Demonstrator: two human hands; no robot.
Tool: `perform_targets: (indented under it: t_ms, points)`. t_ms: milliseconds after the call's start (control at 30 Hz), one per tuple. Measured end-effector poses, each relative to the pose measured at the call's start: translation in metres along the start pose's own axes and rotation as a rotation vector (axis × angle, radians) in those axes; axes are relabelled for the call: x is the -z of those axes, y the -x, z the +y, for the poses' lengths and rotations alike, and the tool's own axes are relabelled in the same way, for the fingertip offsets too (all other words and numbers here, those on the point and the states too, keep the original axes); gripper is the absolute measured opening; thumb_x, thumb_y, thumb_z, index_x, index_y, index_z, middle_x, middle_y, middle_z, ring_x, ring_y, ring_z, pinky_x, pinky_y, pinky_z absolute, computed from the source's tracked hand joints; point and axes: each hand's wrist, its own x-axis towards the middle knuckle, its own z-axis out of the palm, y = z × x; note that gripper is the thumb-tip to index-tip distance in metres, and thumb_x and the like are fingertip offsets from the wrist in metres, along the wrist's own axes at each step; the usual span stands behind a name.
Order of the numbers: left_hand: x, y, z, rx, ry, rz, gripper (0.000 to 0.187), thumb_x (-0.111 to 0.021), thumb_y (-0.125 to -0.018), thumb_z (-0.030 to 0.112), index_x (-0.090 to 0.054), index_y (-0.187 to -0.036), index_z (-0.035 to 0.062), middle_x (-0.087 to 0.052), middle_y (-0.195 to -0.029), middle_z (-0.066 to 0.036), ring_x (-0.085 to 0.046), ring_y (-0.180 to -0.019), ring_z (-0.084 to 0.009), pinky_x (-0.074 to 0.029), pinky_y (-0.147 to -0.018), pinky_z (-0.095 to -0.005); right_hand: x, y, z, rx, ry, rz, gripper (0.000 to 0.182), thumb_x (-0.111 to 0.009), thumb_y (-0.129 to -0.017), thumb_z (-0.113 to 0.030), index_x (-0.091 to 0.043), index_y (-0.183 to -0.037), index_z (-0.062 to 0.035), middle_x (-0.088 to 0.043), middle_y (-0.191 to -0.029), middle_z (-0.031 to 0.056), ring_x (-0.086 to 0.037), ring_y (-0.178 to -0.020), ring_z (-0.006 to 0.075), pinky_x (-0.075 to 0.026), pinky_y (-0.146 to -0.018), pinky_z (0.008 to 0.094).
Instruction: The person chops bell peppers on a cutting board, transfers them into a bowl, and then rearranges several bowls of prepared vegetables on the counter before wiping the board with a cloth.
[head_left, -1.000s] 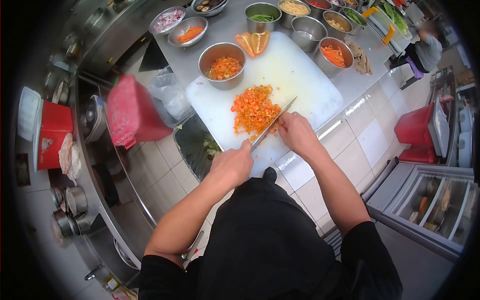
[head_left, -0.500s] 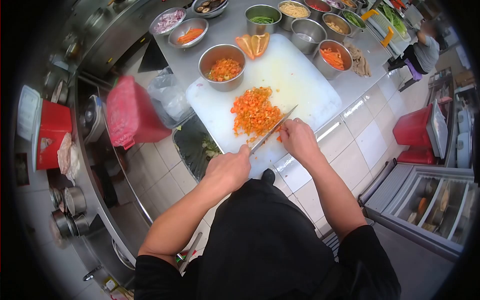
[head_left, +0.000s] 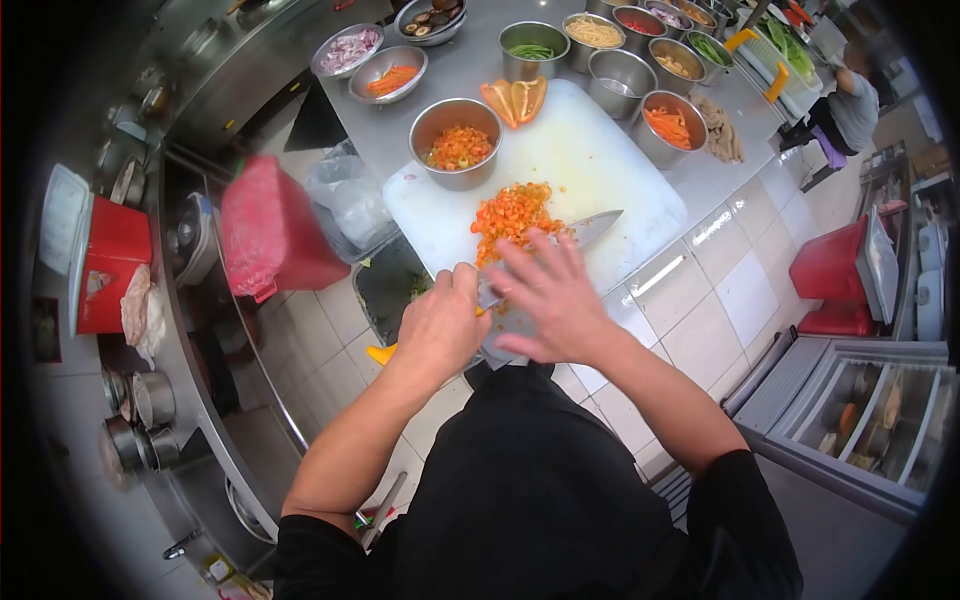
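Observation:
My left hand [head_left: 440,322] is wrapped around the yellow handle of a kitchen knife [head_left: 598,228]. The blade lies tilted to its flat side, tip pointing to the far right over the white cutting board [head_left: 640,190]. My right hand [head_left: 552,298] is open, fingers spread, over the middle of the blade and the near edge of a pile of diced orange-red pepper [head_left: 512,212]; it hides part of both. Behind the pile, a steel bowl [head_left: 455,178] with more dice stands on the board. Cut pieces of orange bell pepper [head_left: 515,102] rest at the board's far edge.
Steel containers of sliced carrot [head_left: 668,125], green beans [head_left: 530,50] and other cut foods line the steel counter [head_left: 360,125]. A red bin [head_left: 275,225] and a dark-lined bin [head_left: 385,285] stand at the left. Another person [head_left: 850,105] is at the far right.
My right hand has left the spine near the tip and opened out over the blade. The knife has turned to show its flat side, and its yellow handle has come into sight.

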Motion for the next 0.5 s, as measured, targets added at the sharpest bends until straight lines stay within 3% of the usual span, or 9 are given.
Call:
perform_targets:
  t_ms: [133, 167, 267, 300, 400, 467, 500]
  points:
    - [0.008, 0.016, -0.024, -0.097, -0.053, 0.100, 0.040, -0.078, -0.083, 0.017, -0.051, -0.108, 0.0004, -0.065, -0.100, -0.023, -0.069, -0.086, -0.0448, -0.057, -0.073, -0.0507, -0.021, -0.010, 0.013, -0.030, 0.085, -0.087, 0.090, -0.072, -0.081, -0.066, -0.054, -0.145, -0.0058, -0.037, -0.164, 0.0119, -0.021, -0.154, 0.0454, -0.016, -0.120, 0.0686]
    - [0.015, 0.025, -0.033, -0.077, -0.036, 0.103, 0.037, -0.078, -0.083, 0.017, -0.051, -0.103, 0.0016, -0.064, -0.098, -0.023, -0.068, -0.084, -0.0440, -0.057, -0.073, -0.0516, -0.020, -0.007, 0.025, -0.064, 0.129, -0.138, 0.099, -0.070, -0.080, -0.069, -0.047, -0.151, -0.0040, -0.030, -0.167, 0.0127, -0.016, -0.156, 0.0453, -0.012, -0.122, 0.0665]
    - [0.043, 0.055, -0.053, -0.006, -0.077, 0.018, 0.034, -0.076, -0.084, 0.015, -0.054, -0.106, 0.0031, -0.065, -0.096, -0.021, -0.068, -0.083, -0.0439, -0.056, -0.073, -0.0518, -0.002, 0.005, 0.052, -0.218, 0.163, -0.258, 0.109, -0.072, -0.078, -0.071, -0.039, -0.156, -0.0013, -0.023, -0.170, 0.0163, -0.011, -0.157, 0.0453, -0.010, -0.124, 0.0644]
    - [0.048, 0.061, -0.057, -0.037, -0.050, 0.016, 0.031, -0.074, -0.086, 0.015, -0.055, -0.108, 0.0039, -0.065, -0.094, -0.021, -0.068, -0.083, -0.0436, -0.056, -0.073, -0.0519, 0.005, 0.011, 0.053, -0.266, 0.156, -0.223, 0.115, -0.081, -0.073, -0.063, -0.034, -0.157, 0.0007, -0.024, -0.168, 0.0203, -0.015, -0.155, 0.0465, -0.016, -0.124, 0.0602]
    - [0.048, 0.074, -0.062, -0.074, 0.021, -0.025, 0.026, -0.067, -0.091, 0.015, -0.058, -0.113, 0.0061, -0.067, -0.089, -0.020, -0.068, -0.082, -0.0427, -0.056, -0.073, -0.0521, 0.013, 0.035, 0.048, -0.444, -0.007, -0.064, 0.084, -0.086, -0.076, -0.043, -0.053, -0.141, -0.0008, -0.049, -0.145, 0.0242, -0.044, -0.137, 0.0455, -0.039, -0.111, 0.0540]
    - [0.030, 0.072, -0.055, -0.059, 0.045, -0.097, 0.025, -0.061, -0.094, 0.015, -0.059, -0.118, 0.0073, -0.068, -0.086, -0.020, -0.068, -0.081, -0.0421, -0.055, -0.074, -0.0520, 0.008, 0.043, 0.039, -0.600, -0.079, -0.092, 0.055, -0.084, -0.079, -0.029, -0.061, -0.122, -0.0031, -0.058, -0.122, 0.0208, -0.056, -0.114, 0.0415, -0.048, -0.095, 0.0498]
    - [0.025, 0.071, -0.046, -0.067, 0.083, -0.136, 0.019, -0.056, -0.096, 0.016, -0.058, -0.113, 0.0071, -0.069, -0.084, -0.020, -0.068, -0.081, -0.0416, -0.054, -0.073, -0.0540, 0.005, 0.046, 0.038, -0.683, -0.113, -0.102, 0.040, -0.082, -0.081, -0.022, -0.065, -0.112, -0.0043, -0.062, -0.110, 0.0191, -0.062, -0.103, 0.0395, -0.052, -0.086, 0.0478]
